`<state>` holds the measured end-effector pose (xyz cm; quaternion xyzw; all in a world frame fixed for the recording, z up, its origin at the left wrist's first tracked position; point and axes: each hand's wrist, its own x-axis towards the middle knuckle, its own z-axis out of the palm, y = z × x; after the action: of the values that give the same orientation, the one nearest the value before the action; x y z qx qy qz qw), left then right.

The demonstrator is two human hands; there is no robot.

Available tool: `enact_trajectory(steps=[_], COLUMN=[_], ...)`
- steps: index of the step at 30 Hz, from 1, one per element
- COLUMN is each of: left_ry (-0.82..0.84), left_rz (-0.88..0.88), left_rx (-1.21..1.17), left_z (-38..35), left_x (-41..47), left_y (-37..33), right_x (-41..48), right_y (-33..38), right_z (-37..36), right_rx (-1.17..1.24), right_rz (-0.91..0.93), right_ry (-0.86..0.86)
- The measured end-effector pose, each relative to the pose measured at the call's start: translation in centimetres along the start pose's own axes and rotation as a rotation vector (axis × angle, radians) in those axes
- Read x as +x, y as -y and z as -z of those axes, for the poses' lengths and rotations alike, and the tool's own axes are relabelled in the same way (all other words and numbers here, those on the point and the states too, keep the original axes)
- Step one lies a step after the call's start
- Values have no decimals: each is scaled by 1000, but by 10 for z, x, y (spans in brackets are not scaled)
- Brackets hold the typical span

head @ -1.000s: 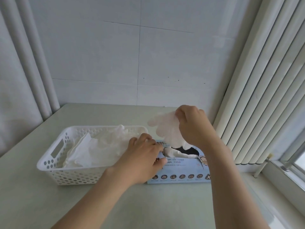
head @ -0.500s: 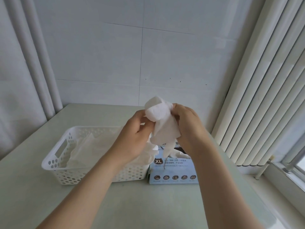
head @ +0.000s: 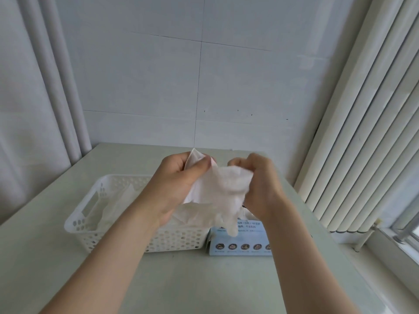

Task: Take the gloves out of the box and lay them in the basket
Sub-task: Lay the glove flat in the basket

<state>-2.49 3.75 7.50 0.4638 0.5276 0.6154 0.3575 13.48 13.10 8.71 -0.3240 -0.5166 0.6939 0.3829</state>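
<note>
At centre frame the left hand (head: 179,184) and right hand (head: 260,186) each pinch one white glove (head: 223,191), held above the blue box (head: 240,244). At lower left, touching the box, the white basket (head: 90,225) holds several gloves (head: 113,207).

A plain indoor room, home or office unclear: a pale worktop (head: 204,279) set against a tiled wall (head: 226,87), vertical blinds (head: 362,132) right, curtain (head: 34,109) left.
</note>
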Motion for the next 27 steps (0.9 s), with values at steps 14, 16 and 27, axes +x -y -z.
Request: enact_trajectory(steps=[14,16,27], left_ry=[-108,-80,-289], left_rz=[-97,-68,-195], left_rx=[247,193,208], left_z=[5,7,7], left_x=[-9,-8,-1], left_y=[-16,-15,-19], right_x=[-26,-25,-34], right_y=[15,19,30], right_z=[-11,-8,9], right_rx=[-933,-1067,-879], right_rz=[345,354,121], right_ry=[55,0,161])
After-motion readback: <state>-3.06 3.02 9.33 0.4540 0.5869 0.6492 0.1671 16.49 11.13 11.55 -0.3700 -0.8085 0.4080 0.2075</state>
